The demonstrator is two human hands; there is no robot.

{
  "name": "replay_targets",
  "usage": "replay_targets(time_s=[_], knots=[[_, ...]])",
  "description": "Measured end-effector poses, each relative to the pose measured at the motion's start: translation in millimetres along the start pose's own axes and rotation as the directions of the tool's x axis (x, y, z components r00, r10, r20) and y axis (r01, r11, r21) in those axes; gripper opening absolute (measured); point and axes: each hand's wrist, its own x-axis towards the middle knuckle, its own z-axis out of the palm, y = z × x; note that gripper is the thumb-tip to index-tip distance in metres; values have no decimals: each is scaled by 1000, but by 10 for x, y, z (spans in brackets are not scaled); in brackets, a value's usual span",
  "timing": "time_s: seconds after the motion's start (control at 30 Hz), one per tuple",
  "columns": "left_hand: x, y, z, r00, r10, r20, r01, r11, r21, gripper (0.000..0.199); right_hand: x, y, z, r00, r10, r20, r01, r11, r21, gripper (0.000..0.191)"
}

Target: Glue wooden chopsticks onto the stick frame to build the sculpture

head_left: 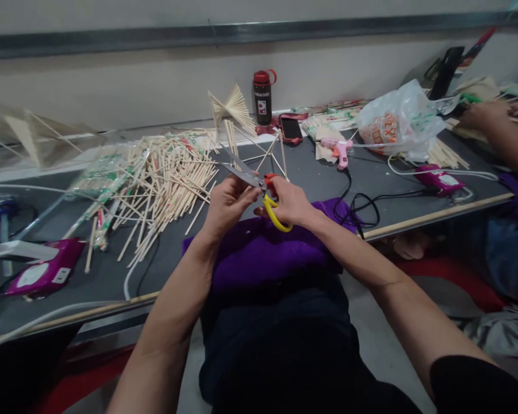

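Note:
In the head view, my right hand is closed on a pair of scissors with yellow and orange-red handles. The scissor blades stand apart and point up and to the left. My left hand is beside the blades with its fingers pinched together; what they hold, if anything, is too small to make out. Under both hands a purple cloth drapes over the table's front edge. Just beyond the hands stands a frame of thin wooden sticks, partly hidden by them.
A heap of wooden sticks covers the table left of me. Behind are a twisted stick model, a dark bottle and a phone. A pink glue gun, cables and a plastic bag lie right, near another person's hand.

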Motion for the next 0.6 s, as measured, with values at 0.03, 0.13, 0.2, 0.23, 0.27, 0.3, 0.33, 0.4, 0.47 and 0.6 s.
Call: replay_targets(time_s=[0.03, 0.13, 0.2, 0.23, 0.27, 0.3, 0.33, 0.4, 0.47, 0.6], knots=[[-6, 5, -13, 1000, -10, -2, 10, 1000, 21, 45, -2, -6, -3, 1000, 9, 2, -9, 1000, 7, 56], [-9, 26, -31, 1000, -17, -7, 17, 998, 58, 42, -8, 1, -35, 999, 40, -18, -39, 997, 63, 59], [-3, 61, -18, 1000, -23, -16, 24, 999, 30, 37, -16, 14, -59, 998, 58, -17, -55, 988, 141, 65], [0, 84, -8, 999, -27, -23, 27, 1000, 3, 35, -23, 18, -69, 998, 56, -7, -53, 981, 187, 68], [3, 109, 2, 999, -32, -28, 32, 999, -25, 34, -34, 19, -77, 999, 49, 5, -49, 972, 228, 68], [6, 134, 10, 999, -38, -31, 36, 998, -50, 34, -48, 16, -87, 999, 41, 19, -44, 964, 261, 67], [8, 156, 14, 998, -45, -33, 43, 997, -69, 33, -63, 12, -101, 999, 38, 33, -46, 958, 284, 65], [10, 183, 9, 997, -65, -36, 62, 995, -81, 31, -90, 9, -170, 997, 54, 57, -70, 941, 332, 58], [11, 185, -8, 995, -87, -53, 83, 994, -68, 30, -82, 40, -329, 994, 73, 75, -97, 915, 392, 53], [1, 152, -33, 993, -86, -77, 84, 996, -34, 31, 183, 292, -987, 994, 107, -35, -88, 931, 355, 56]])
